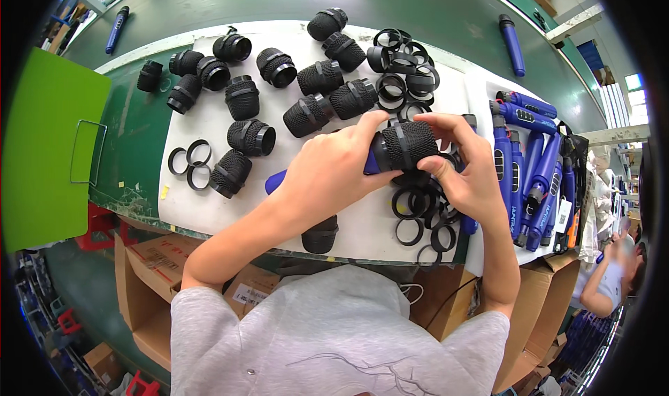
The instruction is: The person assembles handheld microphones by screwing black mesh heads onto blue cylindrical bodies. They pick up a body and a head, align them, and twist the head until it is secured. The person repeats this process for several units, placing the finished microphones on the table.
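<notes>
In head view, above the counter (129, 162), holding the blue handle (276, 182) in closed left hand (338, 160), pinching the black mesh head (406, 145) at its end with right hand (468, 169). Apparently fitting or adjusting; next, probably steady the handle and turn the mesh.

A bright green flat panel (49, 152) stands at the left, beside the dark green counter (129, 141), whose surface is partly covered by a white sheet (198, 125). Beyond it runs a broad, smooth green strip (279, 4). Below the counter are an open brown cardboard box (127, 277) at left and another open tan carton (538, 312) at right. A red plastic stool (101, 230) sits under the left side. At far right, a co-worker in a pale top (603, 279) appears.
</notes>
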Demonstrator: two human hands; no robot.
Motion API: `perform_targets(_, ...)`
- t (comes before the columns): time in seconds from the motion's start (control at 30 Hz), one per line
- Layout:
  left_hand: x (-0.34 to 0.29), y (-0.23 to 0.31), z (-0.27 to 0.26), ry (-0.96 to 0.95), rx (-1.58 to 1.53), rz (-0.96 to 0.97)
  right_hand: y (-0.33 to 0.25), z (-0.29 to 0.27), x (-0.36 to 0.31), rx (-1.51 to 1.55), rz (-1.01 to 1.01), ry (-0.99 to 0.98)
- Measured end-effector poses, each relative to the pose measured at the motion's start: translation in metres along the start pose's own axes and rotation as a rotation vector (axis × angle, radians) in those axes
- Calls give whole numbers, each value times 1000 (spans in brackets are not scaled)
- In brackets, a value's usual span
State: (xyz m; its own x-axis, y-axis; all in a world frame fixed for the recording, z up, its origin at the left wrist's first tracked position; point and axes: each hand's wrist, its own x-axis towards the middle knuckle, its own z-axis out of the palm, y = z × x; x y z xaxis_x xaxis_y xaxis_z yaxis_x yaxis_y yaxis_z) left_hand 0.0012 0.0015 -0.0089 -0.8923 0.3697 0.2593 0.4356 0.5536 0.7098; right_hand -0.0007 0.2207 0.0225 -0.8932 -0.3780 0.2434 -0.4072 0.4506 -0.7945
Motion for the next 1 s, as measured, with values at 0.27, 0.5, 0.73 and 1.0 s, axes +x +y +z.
perform_targets(0.27,0,0,-2,-42,63,-19,-3,-2,2,-128,-40,-1)
perform_targets(0.5,0,1,-5,-70,65,-16,8,4,0,-72,-8,68)
perform_targets(0.73,-1,2,-4,-45,84,17,6,4,1,-120,-31,111)
perform_targets(1.0,-1,2,-3,-36,98,26,5,4,1,-204,20,61)
